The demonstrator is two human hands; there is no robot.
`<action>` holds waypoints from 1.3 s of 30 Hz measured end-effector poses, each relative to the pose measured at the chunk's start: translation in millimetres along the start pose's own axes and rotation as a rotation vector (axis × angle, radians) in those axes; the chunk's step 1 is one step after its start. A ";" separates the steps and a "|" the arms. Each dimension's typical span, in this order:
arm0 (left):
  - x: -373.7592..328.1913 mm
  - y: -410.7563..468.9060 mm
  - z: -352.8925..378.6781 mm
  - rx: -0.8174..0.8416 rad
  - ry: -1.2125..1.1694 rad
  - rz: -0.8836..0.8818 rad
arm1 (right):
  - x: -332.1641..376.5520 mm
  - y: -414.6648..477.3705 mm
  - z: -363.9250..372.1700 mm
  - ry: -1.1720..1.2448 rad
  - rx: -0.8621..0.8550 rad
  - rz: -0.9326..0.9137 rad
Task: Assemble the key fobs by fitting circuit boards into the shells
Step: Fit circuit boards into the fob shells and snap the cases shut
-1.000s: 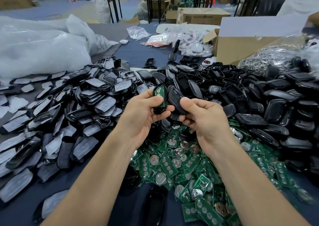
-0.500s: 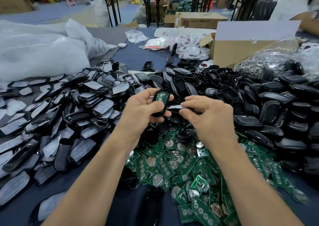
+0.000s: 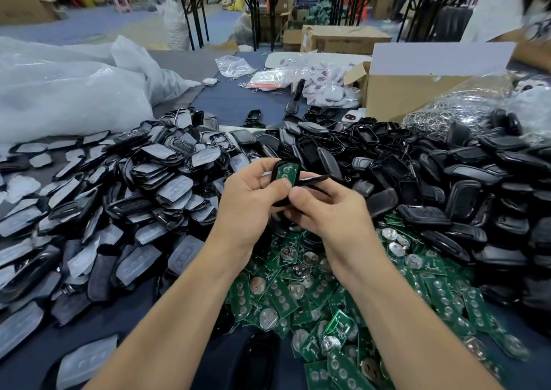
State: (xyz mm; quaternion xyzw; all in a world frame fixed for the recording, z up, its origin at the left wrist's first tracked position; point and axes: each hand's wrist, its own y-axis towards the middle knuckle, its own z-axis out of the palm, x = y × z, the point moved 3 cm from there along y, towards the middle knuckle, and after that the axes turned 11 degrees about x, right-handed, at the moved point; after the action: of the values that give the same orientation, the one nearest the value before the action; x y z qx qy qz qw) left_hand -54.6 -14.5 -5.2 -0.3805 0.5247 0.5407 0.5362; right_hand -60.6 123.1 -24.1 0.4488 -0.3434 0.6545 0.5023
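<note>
The left hand (image 3: 253, 202) pinches a black oval plastic shell (image 3: 279, 202) bearing a green circuit board (image 3: 285, 172), axis twelve-to-six; the right hand (image 3: 331, 214) grips a thin black cover (image 3: 316, 178) at three o'clock.

Held side by side, left grip (image 3: 253, 193) curls round a shell (image 3: 285, 172), thumb on top; right grip (image 3: 331, 209) pinches a cover (image 3: 314, 178), knuckles up.

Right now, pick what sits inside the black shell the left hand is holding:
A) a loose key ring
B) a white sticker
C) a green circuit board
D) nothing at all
C: the shell gripped by the left hand shows a green circuit board lying in its cavity, while the right hand pinches a separate black cover beside it.
</note>
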 end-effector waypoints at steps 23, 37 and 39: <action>-2.3 0.4 -4.9 -0.141 -0.150 -0.073 | 10.6 5.6 -6.5 0.275 -0.034 -0.005; 1.8 -2.8 -13.3 -0.334 0.205 -0.074 | 2.3 2.9 3.6 -0.280 0.093 -0.050; 2.5 -3.0 -14.3 -0.338 0.265 -0.060 | 3.2 3.1 2.8 -0.367 0.106 -0.075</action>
State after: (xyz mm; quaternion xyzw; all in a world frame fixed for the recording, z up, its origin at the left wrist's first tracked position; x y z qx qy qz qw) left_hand -54.2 -28.4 -10.4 -0.5480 0.4810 0.5501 0.4070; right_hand -63.3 120.9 -20.2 0.5989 -0.3774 0.5596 0.4310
